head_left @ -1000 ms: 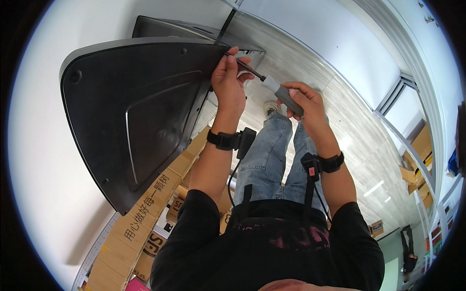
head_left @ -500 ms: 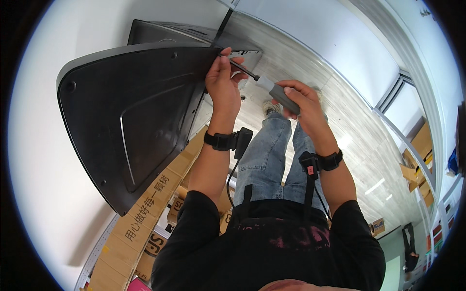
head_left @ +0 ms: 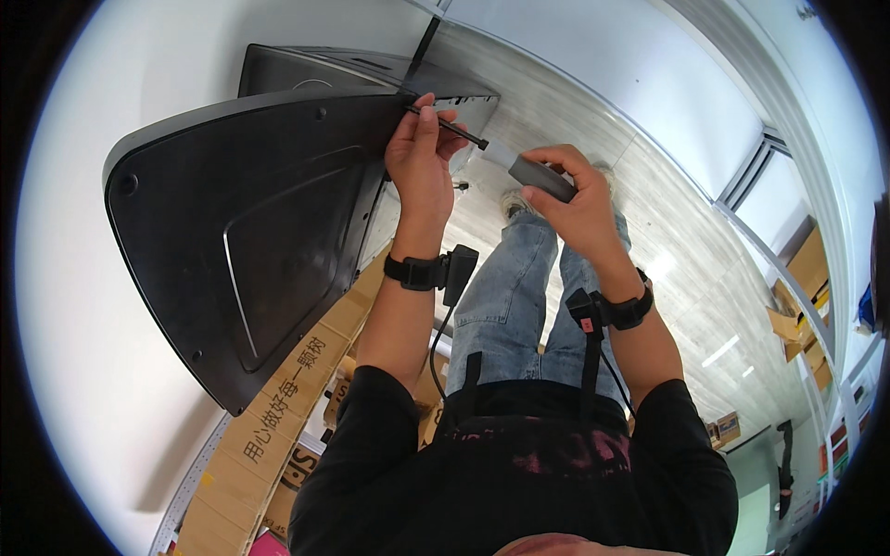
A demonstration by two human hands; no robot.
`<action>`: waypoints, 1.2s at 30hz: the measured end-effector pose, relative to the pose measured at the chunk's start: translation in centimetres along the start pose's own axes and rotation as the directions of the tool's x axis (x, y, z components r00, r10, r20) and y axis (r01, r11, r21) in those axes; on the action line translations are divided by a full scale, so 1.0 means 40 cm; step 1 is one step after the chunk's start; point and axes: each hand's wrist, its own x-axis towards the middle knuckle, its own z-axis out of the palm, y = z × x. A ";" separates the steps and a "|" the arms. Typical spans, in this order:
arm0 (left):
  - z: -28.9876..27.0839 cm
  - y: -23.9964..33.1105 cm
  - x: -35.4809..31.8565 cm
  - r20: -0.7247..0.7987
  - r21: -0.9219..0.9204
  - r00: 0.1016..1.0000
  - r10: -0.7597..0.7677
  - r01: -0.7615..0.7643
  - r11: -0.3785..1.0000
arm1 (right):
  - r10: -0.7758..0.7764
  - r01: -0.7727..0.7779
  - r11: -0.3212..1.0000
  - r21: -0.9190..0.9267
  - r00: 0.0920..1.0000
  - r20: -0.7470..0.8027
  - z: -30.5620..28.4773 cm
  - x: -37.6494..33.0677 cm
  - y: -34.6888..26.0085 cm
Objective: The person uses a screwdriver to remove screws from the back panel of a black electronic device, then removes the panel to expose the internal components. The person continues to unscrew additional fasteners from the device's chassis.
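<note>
Screwdriver (head_left: pixel 542 179) in both hands, held up in front of the person at the corner of a large black panel (head_left: pixel 185 241). It slants, its grey handle to the lower right and its dark shaft (head_left: pixel 461 132) running up and left. The right hand (head_left: pixel 582 199) has its grip closed around the handle, thumb on the near side, fingers over the top. The left hand (head_left: pixel 417 162) pinches the shaft near its far end between thumb and fingers, close against the panel's right corner; whether the tip touches the panel cannot be told.

The panel leans near a white wall (head_left: pixel 83 352), its curved edge to the left, a shallow raised outline on its face and small round recesses near its border. Another black piece (head_left: pixel 278 72) stands behind its upper edge. Below the panel lies a long cardboard flap (head_left: pixel 278 398).

Each wrist wears a black band, left (head_left: pixel 414 272) and right (head_left: pixel 630 310), with a small black device and a cord. Beneath the hands are blue jeans (head_left: pixel 505 296) and a pale floor (head_left: pixel 691 269).
</note>
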 end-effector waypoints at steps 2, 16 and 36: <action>0.002 0.000 0.000 -0.010 0.014 1.000 -0.006 0.006 1.000 | -0.080 0.078 0.994 -0.081 0.996 -0.026 0.002 -0.003 0.012; 0.007 0.013 -0.004 -0.023 -0.041 0.999 -0.043 0.042 0.998 | 0.075 -0.075 0.997 -0.004 0.997 -0.016 0.004 -0.016 0.023; 0.017 0.015 -0.004 -0.057 0.009 0.997 -0.052 0.052 0.999 | -0.038 0.035 0.998 -0.054 0.997 -0.068 0.016 -0.021 0.033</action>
